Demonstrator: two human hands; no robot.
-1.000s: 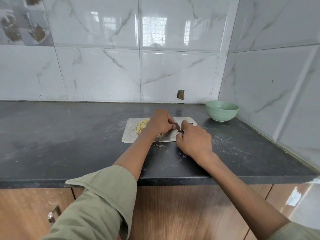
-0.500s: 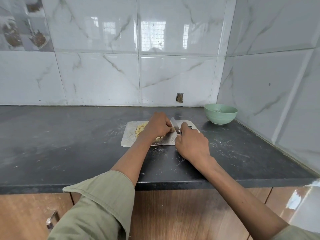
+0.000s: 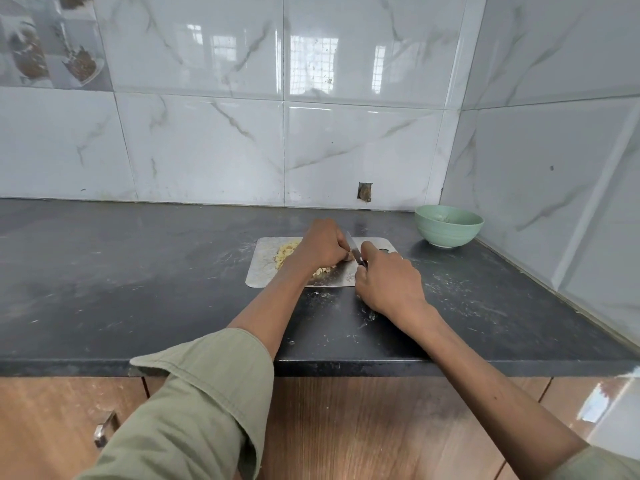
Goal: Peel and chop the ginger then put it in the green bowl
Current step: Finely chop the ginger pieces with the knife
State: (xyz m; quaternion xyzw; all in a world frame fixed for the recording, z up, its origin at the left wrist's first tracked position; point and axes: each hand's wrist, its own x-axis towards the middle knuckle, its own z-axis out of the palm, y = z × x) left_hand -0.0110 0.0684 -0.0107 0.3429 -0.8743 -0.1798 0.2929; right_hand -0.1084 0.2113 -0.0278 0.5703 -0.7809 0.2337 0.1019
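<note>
A small metal cutting board [image 3: 263, 268] lies on the dark counter. On it is a pile of pale yellow chopped ginger [image 3: 285, 252], partly hidden by my left hand [image 3: 323, 244]. That hand has its fingers curled over a piece of ginger at the board's middle; the piece itself is almost hidden. My right hand [image 3: 389, 284] grips a knife [image 3: 353, 245] by its dark handle, the blade pointing away, raised beside my left fingers. The green bowl [image 3: 448, 225] stands at the back right corner, apart from the board.
The black counter [image 3: 138, 271] carries scattered pale crumbs in front of and right of the board. Tiled walls close the back and right sides. Wooden cabinet doors with a metal handle [image 3: 104, 429] sit below the counter edge.
The knife blade has lifted from low against the board to a raised angle beside my left fingers. Both hands stay at the board. The camera has tilted slightly.
</note>
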